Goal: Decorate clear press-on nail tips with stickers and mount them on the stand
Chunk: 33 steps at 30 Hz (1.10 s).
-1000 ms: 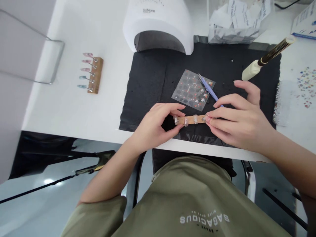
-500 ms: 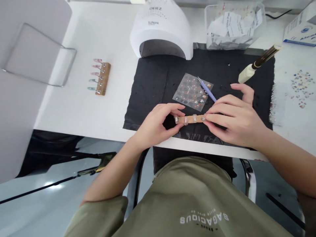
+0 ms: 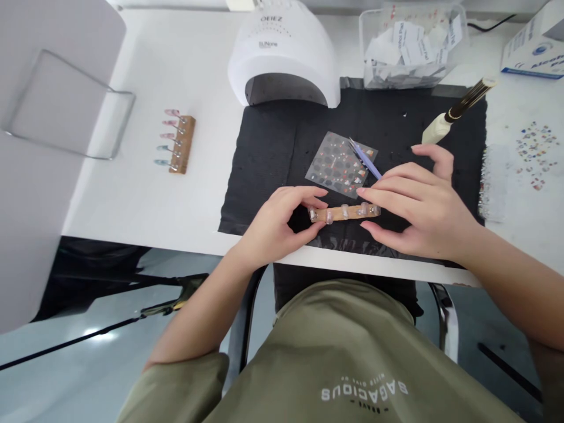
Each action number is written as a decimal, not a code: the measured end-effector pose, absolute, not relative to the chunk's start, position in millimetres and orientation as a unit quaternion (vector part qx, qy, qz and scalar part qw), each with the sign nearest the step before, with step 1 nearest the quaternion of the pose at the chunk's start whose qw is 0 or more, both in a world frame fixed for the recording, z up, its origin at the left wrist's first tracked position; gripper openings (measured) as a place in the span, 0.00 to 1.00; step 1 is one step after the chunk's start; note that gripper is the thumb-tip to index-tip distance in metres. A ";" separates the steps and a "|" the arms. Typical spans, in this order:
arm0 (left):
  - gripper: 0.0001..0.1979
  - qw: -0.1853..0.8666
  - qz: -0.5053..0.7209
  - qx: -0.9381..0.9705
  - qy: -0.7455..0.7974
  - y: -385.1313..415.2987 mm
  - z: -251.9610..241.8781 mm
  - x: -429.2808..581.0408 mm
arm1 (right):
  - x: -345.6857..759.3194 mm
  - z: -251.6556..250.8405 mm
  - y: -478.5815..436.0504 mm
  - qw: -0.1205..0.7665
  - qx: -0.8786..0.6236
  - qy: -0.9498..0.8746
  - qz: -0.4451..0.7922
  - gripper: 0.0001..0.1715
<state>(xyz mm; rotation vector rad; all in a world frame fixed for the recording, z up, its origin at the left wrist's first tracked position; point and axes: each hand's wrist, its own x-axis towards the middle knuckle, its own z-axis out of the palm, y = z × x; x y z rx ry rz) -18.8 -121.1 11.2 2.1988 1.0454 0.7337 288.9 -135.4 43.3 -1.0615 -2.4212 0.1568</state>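
A small wooden strip (image 3: 340, 212) carrying several clear nail tips lies over the black mat (image 3: 273, 153) near the table's front edge. My left hand (image 3: 275, 226) pinches the strip's left end between thumb and fingers. My right hand (image 3: 420, 208) hovers over the strip's right end with its fingers spread and loose, the fingertips just above the tips. A sheet of nail stickers (image 3: 339, 164) lies right behind the strip, with purple tweezers (image 3: 365, 160) resting across its right corner.
A white nail lamp (image 3: 284, 50) stands at the back of the mat. A second wooden strip with painted nail tips (image 3: 180, 143) lies on the white table to the left. A brush (image 3: 456, 110), a clear box of papers (image 3: 412, 44) and loose stickers (image 3: 535, 153) sit to the right.
My right hand has let go of the strip's right end and opened its fingers. The left hand still holds the left end. The view shifted slightly.
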 end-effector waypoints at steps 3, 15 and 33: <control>0.20 0.292 0.278 0.828 0.390 -121.1 11.2 -18.5 | 287.2 40.5 -136.0 0.247 -0.378 -0.891 0.043 0.13; 0.22 0.264 0.300 0.838 0.372 -122.3 6.1 -19.1 | 287.7 41.2 -136.2 0.273 -0.405 -0.872 0.046 0.19; 0.21 0.299 0.383 0.777 0.400 -117.8 31.2 -51.8 | 303.5 7.3 -106.5 0.234 -0.494 -0.834 0.077 0.15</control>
